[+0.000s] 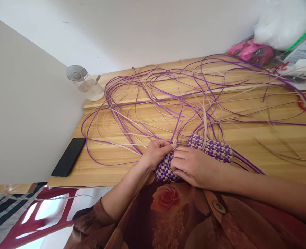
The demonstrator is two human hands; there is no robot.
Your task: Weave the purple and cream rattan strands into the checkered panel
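I see the left hand and right hand close together at the near table edge, both pinched on the purple-and-cream checked woven piece lying on the wooden table. Loose purple and cream strips fan out behind it (quite a tangle). A black phone and a clear bottle sit far left.

The person wears a dark brown garment printed with a large pink rose, one round button, and bare forearms.
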